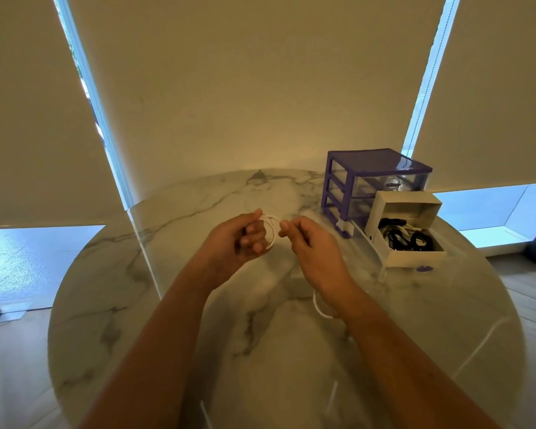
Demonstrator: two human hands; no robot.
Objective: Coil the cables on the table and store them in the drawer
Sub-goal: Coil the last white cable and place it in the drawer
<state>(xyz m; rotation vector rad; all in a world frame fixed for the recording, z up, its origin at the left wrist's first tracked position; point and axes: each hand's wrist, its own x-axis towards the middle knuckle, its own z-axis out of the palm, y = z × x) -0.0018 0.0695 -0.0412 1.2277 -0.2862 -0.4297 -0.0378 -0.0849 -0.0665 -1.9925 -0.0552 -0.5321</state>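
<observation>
Left hand [242, 238] grips white cable [271, 232] coils above table [112, 305] centre; right hand [310, 239] pinches its free strand, the tail trailing under the wrist. Drawer unit [369, 181] and white box [406, 230] of coiled cables sit near far-right rim; left half bare marble.

One white cable [272, 230], two hands, the left hand [239, 239] and the right hand [314, 243], one purple drawer unit [365, 181] of three drawers, one white box [406, 230], one marble bench [136, 289].
</observation>
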